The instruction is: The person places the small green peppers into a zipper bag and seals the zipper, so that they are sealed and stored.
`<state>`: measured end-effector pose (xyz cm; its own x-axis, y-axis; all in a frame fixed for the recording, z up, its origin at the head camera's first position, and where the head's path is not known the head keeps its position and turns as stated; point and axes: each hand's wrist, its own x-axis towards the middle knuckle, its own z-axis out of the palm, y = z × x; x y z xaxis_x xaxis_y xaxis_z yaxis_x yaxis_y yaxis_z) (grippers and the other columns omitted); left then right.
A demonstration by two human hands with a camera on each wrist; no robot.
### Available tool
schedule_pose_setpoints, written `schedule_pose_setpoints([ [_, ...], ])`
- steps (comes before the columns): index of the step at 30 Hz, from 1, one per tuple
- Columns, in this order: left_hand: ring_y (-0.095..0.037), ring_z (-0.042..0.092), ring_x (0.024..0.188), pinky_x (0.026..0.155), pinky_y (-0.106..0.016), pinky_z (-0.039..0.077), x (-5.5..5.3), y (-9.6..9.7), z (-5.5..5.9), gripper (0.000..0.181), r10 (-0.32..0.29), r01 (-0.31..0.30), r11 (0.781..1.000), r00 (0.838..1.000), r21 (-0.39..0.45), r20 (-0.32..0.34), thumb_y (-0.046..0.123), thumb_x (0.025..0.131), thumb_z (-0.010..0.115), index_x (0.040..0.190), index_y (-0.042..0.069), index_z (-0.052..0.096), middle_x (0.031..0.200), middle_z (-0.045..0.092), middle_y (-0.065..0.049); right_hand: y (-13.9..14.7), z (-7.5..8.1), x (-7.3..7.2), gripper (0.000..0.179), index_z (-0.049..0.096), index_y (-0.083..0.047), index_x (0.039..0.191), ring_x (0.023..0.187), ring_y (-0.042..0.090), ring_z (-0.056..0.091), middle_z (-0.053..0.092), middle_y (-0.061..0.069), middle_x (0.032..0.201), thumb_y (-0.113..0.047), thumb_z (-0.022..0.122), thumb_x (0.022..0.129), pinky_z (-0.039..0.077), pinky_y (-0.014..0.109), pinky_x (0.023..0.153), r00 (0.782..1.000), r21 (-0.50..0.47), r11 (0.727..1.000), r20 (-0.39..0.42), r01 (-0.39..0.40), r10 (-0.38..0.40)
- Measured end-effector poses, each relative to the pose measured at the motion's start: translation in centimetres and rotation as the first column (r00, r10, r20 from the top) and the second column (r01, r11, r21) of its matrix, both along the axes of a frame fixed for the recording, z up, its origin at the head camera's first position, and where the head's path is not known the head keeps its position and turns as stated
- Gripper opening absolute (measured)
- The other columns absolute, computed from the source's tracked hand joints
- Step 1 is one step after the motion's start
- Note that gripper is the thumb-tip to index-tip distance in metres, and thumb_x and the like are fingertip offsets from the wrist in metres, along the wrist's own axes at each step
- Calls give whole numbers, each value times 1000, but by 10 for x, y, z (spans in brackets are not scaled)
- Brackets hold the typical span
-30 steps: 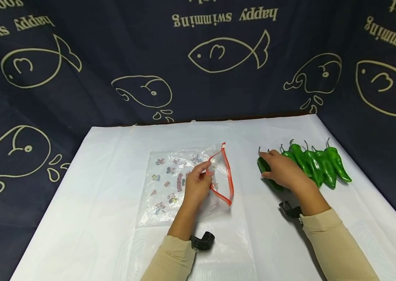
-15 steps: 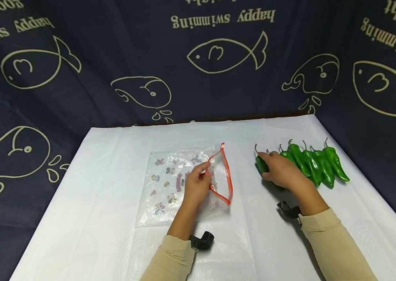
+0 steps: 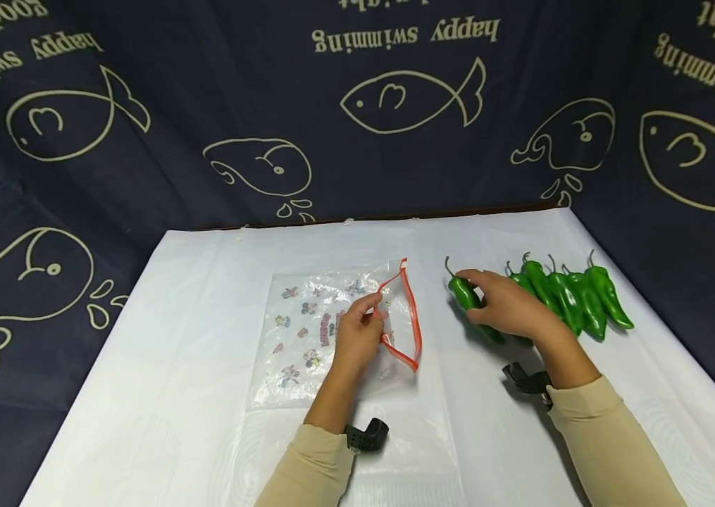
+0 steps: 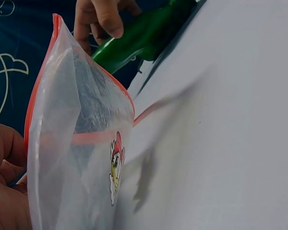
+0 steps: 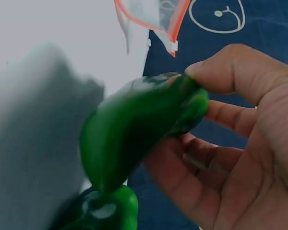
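My left hand [image 3: 358,334] pinches the edge of a clear zip bag [image 3: 296,317] printed with cartoon figures. Its red-trimmed mouth [image 3: 415,320] gapes toward the right, as the left wrist view also shows. My right hand [image 3: 509,306] grips a green pepper [image 3: 466,296] between thumb and fingers, stem pointing away from me. In the right wrist view the held pepper [image 5: 129,129] appears large, with part of another pepper [image 5: 110,211] below it. Whether the held pepper still touches the table, I cannot tell.
Right of my right hand, several green peppers [image 3: 566,299] lie side by side in a row, partly hidden by the hand. A white cloth [image 3: 141,366] covers the table. Dark blue fabric [image 3: 357,176] with fish and whale drawings hangs behind and at the sides.
My right hand has drawn the pepper a little to the left, apart from the row. The left hand and the bag stay in place.
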<state>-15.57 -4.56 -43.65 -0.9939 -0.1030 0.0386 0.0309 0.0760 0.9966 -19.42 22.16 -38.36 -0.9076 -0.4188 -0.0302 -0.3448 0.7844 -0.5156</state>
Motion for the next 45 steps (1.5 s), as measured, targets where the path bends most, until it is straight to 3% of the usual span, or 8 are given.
schedule_pose_setpoints([
  [5, -26, 64, 89, 60, -16, 49, 3, 1, 4, 44, -1, 1, 1000, 1000, 8, -14, -9, 85, 54, 127, -4, 64, 127, 62, -15, -5, 1, -3, 71, 41, -5, 148, 81, 22, 58, 60, 16, 116, -9, 70, 84, 49, 36, 63, 1000, -93, 995, 12, 17, -16],
  [13, -24, 65, 91, 62, -17, 51, 1, 1, 0, 45, -6, 6, 1000, 1000, 3, -3, -7, 85, 55, 128, -1, 64, 128, 62, -11, -20, -7, -5, 71, 39, -6, 149, 86, 26, 59, 55, 22, 131, -11, 72, 87, 50, 33, 60, 995, -268, 959, -13, 93, -100],
  [21, -28, 66, 93, 61, -17, 52, 1, 0, -1, 45, -14, 14, 999, 1000, 32, 4, -7, 85, 53, 128, -2, 64, 128, 60, -15, -35, -15, -6, 71, 37, -9, 148, 86, 24, 58, 53, 21, 131, -9, 72, 86, 48, 29, 58, 993, -404, 907, 53, 120, -108],
  [26, -29, 66, 93, 61, -18, 53, 2, 1, -1, 46, -23, 23, 999, 1000, 46, -6, -8, 84, 53, 128, -3, 63, 128, 60, -17, -45, -19, -5, 71, 35, -10, 149, 90, 26, 59, 50, 19, 134, -9, 70, 88, 51, 29, 63, 986, -503, 852, 144, 145, -83],
  [32, -24, 66, 92, 62, -19, 53, 1, 1, -2, 46, -26, 26, 999, 1000, 37, 0, -7, 84, 53, 128, -3, 64, 129, 60, -12, -61, -25, -4, 71, 30, -6, 150, 92, 27, 62, 45, 24, 135, -3, 67, 89, 58, 34, 73, 971, -633, 753, 236, 177, -30],
  [35, -26, 66, 93, 62, -19, 54, 1, 1, -3, 46, -34, 33, 998, 999, 50, 17, -7, 84, 53, 129, -2, 63, 131, 59, -12, -69, -28, -4, 71, 29, -5, 150, 92, 26, 62, 43, 25, 135, 0, 66, 89, 59, 38, 75, 962, -666, 721, 275, 189, 1],
  [38, -32, 65, 96, 61, -20, 55, 1, 2, -3, 47, -43, 41, 996, 999, 77, 23, -7, 84, 52, 130, -2, 62, 132, 58, -13, -75, -30, -3, 70, 29, -4, 149, 92, 26, 63, 43, 26, 134, 0, 66, 89, 60, 41, 75, 952, -670, 719, 304, 185, 38],
  [45, -35, 64, 99, 60, -18, 53, 0, 3, -2, 49, -32, 30, 996, 999, 84, 16, -10, 83, 52, 131, -5, 60, 135, 56, -14, -81, -35, 1, 68, 31, -3, 147, 92, 28, 63, 45, 27, 130, -2, 67, 89, 59, 42, 75, 940, -628, 762, 334, 161, 76],
])
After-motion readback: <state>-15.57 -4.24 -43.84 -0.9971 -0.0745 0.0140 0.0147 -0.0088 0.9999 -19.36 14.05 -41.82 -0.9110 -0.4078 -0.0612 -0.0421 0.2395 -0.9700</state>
